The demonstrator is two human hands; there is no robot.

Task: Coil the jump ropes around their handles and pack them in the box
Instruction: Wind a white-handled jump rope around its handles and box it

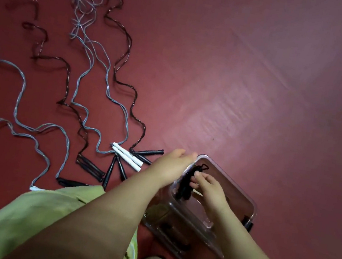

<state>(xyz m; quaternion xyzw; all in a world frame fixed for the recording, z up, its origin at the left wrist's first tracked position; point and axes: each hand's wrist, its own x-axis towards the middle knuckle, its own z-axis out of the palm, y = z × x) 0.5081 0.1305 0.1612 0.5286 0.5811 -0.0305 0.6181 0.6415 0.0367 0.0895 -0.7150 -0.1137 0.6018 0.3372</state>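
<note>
Red floor (261, 76), clear box (243, 190), coiled rope (186, 182)

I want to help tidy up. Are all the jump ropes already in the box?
No, only one coiled black rope is at the clear box; several uncoiled ropes lie stretched across the red floor.

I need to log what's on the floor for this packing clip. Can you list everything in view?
Box: one, clear plastic, floor at lower right, open.
Coiled rope: one, black, inside the box at its left wall.
Grey ropes: several, uncoiled, floor at left; exact count unclear.
Dark ropes: several, brown-black, uncoiled, among the grey ones.
White handles: two side by side, centre.
Black handles: several, fanned round the white ones.
Floor: dark red.
Green garment: lower left.
Left hand: at the box's left rim.
Right hand: touches the coiled rope.
</note>
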